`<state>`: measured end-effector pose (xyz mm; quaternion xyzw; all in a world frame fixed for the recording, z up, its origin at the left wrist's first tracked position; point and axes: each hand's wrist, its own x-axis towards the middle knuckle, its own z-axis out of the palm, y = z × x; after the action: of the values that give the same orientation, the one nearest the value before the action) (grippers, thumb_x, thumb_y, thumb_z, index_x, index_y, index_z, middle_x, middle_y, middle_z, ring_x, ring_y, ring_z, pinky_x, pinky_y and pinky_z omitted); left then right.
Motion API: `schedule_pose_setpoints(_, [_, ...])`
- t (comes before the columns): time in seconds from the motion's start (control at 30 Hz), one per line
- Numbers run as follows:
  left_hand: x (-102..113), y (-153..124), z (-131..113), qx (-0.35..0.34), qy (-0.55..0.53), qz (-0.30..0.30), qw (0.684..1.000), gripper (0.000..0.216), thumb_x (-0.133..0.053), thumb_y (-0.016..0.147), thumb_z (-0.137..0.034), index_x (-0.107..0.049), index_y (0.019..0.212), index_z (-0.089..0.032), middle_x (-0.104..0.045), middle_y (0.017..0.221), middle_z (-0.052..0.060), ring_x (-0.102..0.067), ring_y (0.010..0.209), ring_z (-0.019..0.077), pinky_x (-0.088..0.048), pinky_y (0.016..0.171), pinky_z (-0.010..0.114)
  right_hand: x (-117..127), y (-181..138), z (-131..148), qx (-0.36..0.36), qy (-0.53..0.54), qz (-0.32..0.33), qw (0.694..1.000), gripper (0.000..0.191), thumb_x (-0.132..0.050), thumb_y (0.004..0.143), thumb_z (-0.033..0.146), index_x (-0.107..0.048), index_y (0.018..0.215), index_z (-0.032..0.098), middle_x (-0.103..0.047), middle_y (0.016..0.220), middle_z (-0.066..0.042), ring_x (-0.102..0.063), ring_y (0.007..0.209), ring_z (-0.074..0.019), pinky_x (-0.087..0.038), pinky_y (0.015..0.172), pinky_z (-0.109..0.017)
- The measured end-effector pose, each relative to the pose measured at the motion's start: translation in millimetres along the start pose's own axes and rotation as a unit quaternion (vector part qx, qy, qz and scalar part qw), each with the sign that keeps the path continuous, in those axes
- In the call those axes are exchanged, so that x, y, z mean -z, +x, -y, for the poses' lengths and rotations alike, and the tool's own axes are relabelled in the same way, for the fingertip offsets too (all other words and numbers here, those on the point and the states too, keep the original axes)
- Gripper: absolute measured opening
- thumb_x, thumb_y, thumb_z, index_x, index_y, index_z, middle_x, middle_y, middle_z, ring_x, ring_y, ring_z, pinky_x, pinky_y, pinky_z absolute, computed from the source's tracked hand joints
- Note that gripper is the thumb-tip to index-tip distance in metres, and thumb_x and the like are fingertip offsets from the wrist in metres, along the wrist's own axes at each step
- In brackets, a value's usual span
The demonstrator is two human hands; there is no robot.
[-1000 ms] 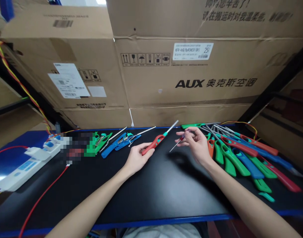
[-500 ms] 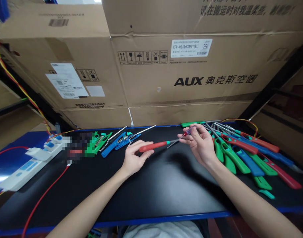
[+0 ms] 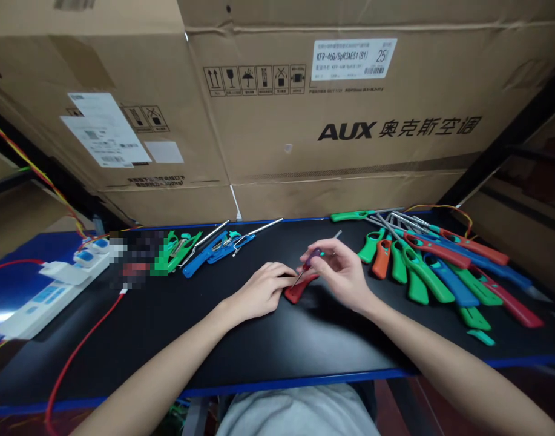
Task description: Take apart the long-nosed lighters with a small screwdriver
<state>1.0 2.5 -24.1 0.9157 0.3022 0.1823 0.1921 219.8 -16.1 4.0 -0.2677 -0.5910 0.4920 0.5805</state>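
Note:
A red long-nosed lighter lies on the black tabletop, its metal tube showing beyond my right hand. My left hand rests against the table with its fingers closed on the lighter's left side. In the fingers of my right hand is a small screwdriver with a dark red and purple handle. Its shaft slants down to the left, and the tip meets the red handle near my left fingertips. My hands cover the middle of the lighter.
A pile of lighters in green, red, blue and orange lies at right. Opened blue and green lighters sit at back left. Further left is a white power strip with a red cable. A large cardboard box stands behind.
The red lighter has gone from being held in the air to lying on the table. My right hand has brought the screwdriver down and left onto it. The view has tilted slightly down.

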Motion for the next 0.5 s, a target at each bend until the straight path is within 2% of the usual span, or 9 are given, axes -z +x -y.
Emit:
schedule_pose_setpoints(0.13, [3.8,-0.7,-2.8,0.013,-0.008,0.022,1.0,0.049,-0.047,0.088,0.0,-0.072,0.119,-0.028,-0.065,0.13,0.003,-0.054,0.126,0.0207,-0.044,0.113,0.04,-1.4,-4.6,-10.7,-0.002,-0.05,0.04,0.998,0.022,-0.07,0.095,0.035,-0.064,0.112,0.022,-0.072,0.095,-0.005,-0.073,0.077,-0.0156,-0.065,0.071,-0.029])
schedule_pose_setpoints(0.3, [4.3,-2.0,-4.1,0.014,-0.007,0.016,1.0,0.041,-0.047,0.092,-0.006,-0.073,0.116,-0.026,-0.065,0.128,0.004,-0.054,0.126,0.021,-0.043,0.114,0.041,-4.1,-4.3,-12.6,-0.011,-0.066,0.036,0.997,0.025,-0.07,0.094,0.038,-0.062,0.11,0.02,-0.071,0.09,-0.005,-0.073,0.075,-0.0161,-0.064,0.067,-0.028])
schedule_pose_setpoints(0.5, [4.7,-2.0,-5.6,0.015,-0.01,0.018,1.0,0.042,-0.046,0.089,-0.006,-0.073,0.114,-0.025,-0.065,0.128,0.005,-0.055,0.126,0.0225,-0.043,0.115,0.043,-10.7,-5.9,-10.8,-0.01,-0.068,0.016,0.997,0.023,-0.073,0.092,0.038,-0.062,0.105,0.022,-0.07,0.09,-0.003,-0.072,0.071,-0.0149,-0.064,0.065,-0.027])
